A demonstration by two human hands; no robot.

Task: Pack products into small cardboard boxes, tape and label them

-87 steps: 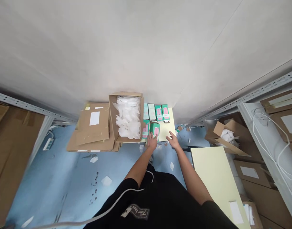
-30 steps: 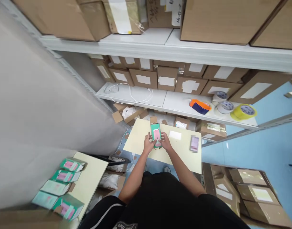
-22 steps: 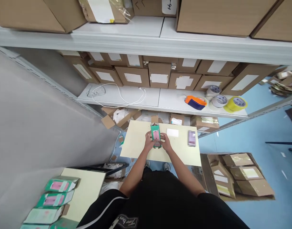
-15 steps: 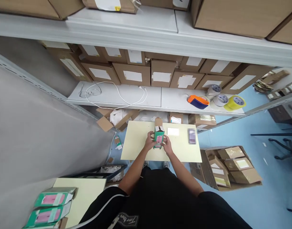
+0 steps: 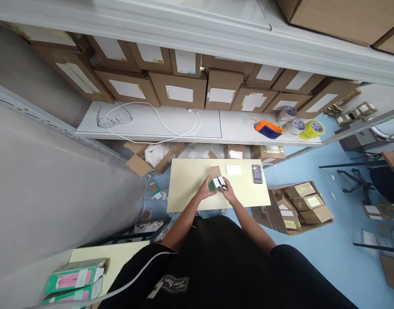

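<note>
A small green box (image 5: 212, 184) with white end flaps is held between my two hands over the pale yellow table (image 5: 184, 184). Its flapped end tilts toward me, with a dark gap showing between the flaps. My left hand (image 5: 206, 189) wraps its left side, and my right hand (image 5: 229, 191) grips the right side. Just behind the box lies a brown cardboard piece (image 5: 215, 171); I cannot tell whether it is attached. Beyond my right hand lie a white card (image 5: 233, 170) and a dark phone-like rectangle, blurred out (image 5: 257, 174).
A grey shelf (image 5: 171, 124) above the table bears a white cable, glasses, an orange-and-blue tape dispenser (image 5: 268, 129) and tape rolls (image 5: 296, 126). Cartons stand behind them. An open carton (image 5: 293, 210) of boxes sits on the floor at right. Green-and-pink boxes (image 5: 74, 279) lie at lower left.
Both hands have tipped the green box, so its flapped end now faces me instead of its pink-pictured front. The camera view has shifted slightly.
</note>
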